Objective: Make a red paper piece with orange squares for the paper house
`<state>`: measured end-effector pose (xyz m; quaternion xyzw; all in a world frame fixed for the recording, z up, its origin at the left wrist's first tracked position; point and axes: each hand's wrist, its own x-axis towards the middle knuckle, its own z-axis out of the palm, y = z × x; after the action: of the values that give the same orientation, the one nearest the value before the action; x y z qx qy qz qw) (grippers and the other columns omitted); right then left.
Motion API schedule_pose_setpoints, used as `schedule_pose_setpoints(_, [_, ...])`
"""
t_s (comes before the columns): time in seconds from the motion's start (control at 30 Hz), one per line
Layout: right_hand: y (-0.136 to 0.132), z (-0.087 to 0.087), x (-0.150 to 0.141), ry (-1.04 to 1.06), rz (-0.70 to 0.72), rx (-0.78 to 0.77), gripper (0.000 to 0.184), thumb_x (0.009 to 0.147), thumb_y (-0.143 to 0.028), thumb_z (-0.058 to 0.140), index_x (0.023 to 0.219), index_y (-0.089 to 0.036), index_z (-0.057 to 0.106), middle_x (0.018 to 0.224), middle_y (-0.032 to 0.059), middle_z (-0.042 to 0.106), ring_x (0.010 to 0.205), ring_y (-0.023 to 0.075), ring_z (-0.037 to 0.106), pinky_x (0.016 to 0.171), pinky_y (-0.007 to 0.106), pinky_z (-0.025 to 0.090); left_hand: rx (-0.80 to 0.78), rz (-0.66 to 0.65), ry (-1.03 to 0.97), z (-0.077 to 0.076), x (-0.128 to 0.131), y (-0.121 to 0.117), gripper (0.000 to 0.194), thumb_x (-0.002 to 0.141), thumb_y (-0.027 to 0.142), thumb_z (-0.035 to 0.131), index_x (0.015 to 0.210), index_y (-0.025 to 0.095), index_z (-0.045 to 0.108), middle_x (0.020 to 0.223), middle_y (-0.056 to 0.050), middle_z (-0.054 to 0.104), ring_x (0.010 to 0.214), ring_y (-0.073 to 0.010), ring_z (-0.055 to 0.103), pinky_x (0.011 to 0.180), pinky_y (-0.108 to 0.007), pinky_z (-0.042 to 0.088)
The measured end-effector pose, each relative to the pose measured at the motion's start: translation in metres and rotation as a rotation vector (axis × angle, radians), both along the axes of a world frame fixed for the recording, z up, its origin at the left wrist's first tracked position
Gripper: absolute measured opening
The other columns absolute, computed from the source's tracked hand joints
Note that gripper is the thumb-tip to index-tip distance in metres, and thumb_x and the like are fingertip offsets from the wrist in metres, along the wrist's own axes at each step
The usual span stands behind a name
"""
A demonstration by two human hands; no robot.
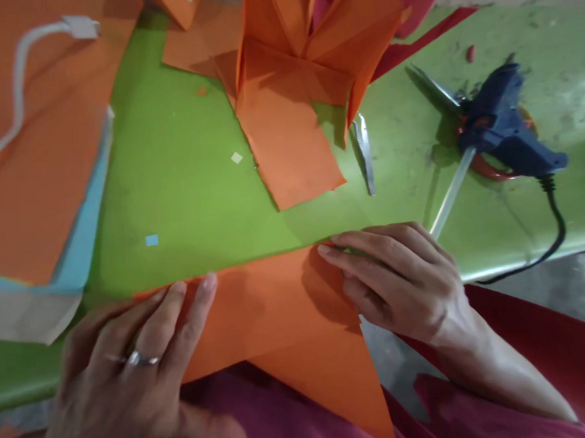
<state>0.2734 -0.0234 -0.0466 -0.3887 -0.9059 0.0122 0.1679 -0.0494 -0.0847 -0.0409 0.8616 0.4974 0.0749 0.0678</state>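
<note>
A folded sheet of orange paper (268, 307) lies along the near edge of the table, its lower part hanging over the edge. My left hand (133, 370), with a ring on one finger, rests flat on the sheet's left end, fingers stretched out and thumb apart. At the right end, my right hand (401, 278) has its fingers close together, gripping the paper by its upper right corner. The undersides of those fingers are hidden. Beyond the sheet stands a folded orange paper form (291, 126), with metal tweezers (365, 154) beside it.
A dark blue glue gun (503, 124) with a clear glue stick rests over scissors (436, 87) at right, its cord (556, 227) running off the edge. Orange sheets (43, 163) and a white cable (18, 91) lie at left. Small paper bits (152, 240) dot the green table (180, 187).
</note>
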Motion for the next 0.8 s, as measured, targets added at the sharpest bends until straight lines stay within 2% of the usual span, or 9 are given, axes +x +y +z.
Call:
schedule_pose_setpoints(0.07, [0.0,0.0,-0.002,-0.021,0.0,0.023,0.028,0.085,-0.01,0.063,0.111,-0.019,0.065,0.101,0.0068,0.075,0.088,0.0221,0.067,0.073,0.037,0.053,0.114,-0.036,0.127,0.004,0.011,0.004,0.109,0.078,0.088,0.037,0.156,0.011,0.032,0.113,-0.015,0.069,0.095,-0.0301,0.06,0.095,-0.049,0.041])
schedule_pose_setpoints(0.1, [0.0,0.0,-0.002,-0.029,-0.003,0.034,0.029,0.084,-0.009,0.064,0.111,-0.019,0.065,0.101,0.0065,0.075,0.087,0.022,0.068,0.073,0.037,0.053,0.137,-0.028,0.172,0.004,0.016,0.006,0.111,0.079,0.089,0.034,0.156,0.009,0.033,0.109,-0.016,0.069,0.093,-0.0301,0.059,0.094,-0.05,0.041])
schedule_pose_setpoints(0.23, [0.0,0.001,-0.006,-0.058,-0.04,0.066,0.028,0.085,-0.007,0.061,0.109,-0.021,0.066,0.102,0.0056,0.076,0.089,0.0214,0.068,0.075,0.036,0.052,0.171,-0.002,0.235,0.003,0.026,0.009,0.109,0.078,0.091,0.028,0.145,0.009,0.05,0.108,-0.018,0.067,0.091,-0.0298,0.057,0.088,-0.048,0.042])
schedule_pose_setpoints(0.3, [-0.001,0.0,-0.007,-0.059,-0.054,0.08,0.025,0.087,-0.008,0.06,0.107,-0.021,0.067,0.102,0.0053,0.076,0.088,0.0209,0.068,0.076,0.036,0.052,0.173,-0.001,0.27,0.001,0.027,0.007,0.11,0.077,0.092,0.026,0.143,0.008,0.053,0.11,-0.019,0.066,0.091,-0.0298,0.056,0.085,-0.047,0.043])
schedule_pose_setpoints(0.47, [-0.001,-0.006,-0.008,-0.054,-0.058,0.093,0.026,0.09,-0.009,0.053,0.108,-0.021,0.068,0.105,0.0049,0.075,0.09,0.0203,0.066,0.08,0.035,0.052,0.035,0.057,0.32,0.009,0.033,0.008,0.115,0.072,0.094,0.018,0.152,0.014,0.043,0.11,-0.019,0.064,0.089,-0.0305,0.056,0.078,-0.045,0.043])
schedule_pose_setpoints(0.53, [-0.001,-0.007,-0.009,-0.055,-0.061,0.086,0.028,0.091,-0.01,0.051,0.109,-0.022,0.069,0.107,0.0056,0.074,0.092,0.0208,0.065,0.082,0.036,0.052,-0.054,0.095,0.33,0.017,0.04,0.014,0.111,0.074,0.094,0.018,0.155,0.02,0.037,0.107,-0.017,0.064,0.087,-0.0298,0.056,0.076,-0.044,0.042])
schedule_pose_setpoints(0.6, [-0.001,-0.007,-0.01,-0.067,-0.065,0.093,0.028,0.092,-0.011,0.05,0.11,-0.021,0.069,0.108,0.0063,0.074,0.093,0.0217,0.065,0.082,0.036,0.052,-0.107,0.133,0.335,0.025,0.047,0.02,0.104,0.076,0.092,0.021,0.153,0.025,0.039,0.107,-0.015,0.063,0.088,-0.0298,0.058,0.078,-0.044,0.041])
schedule_pose_setpoints(0.7, [-0.002,-0.005,-0.012,-0.105,-0.067,0.125,0.027,0.092,-0.011,0.05,0.109,-0.019,0.069,0.107,0.007,0.074,0.092,0.0229,0.064,0.079,0.036,0.053,-0.137,0.167,0.322,0.032,0.057,0.026,0.104,0.075,0.092,0.026,0.151,0.022,0.042,0.111,-0.017,0.062,0.093,-0.0335,0.058,0.081,-0.046,0.04])
schedule_pose_setpoints(0.8, [-0.004,-0.004,-0.015,-0.132,-0.067,0.144,0.028,0.091,-0.009,0.05,0.11,-0.018,0.069,0.107,0.0075,0.074,0.093,0.0238,0.064,0.078,0.036,0.053,-0.148,0.175,0.319,0.03,0.06,0.024,0.108,0.072,0.093,0.032,0.149,0.018,0.045,0.114,-0.019,0.061,0.096,-0.0367,0.057,0.081,-0.046,0.04])
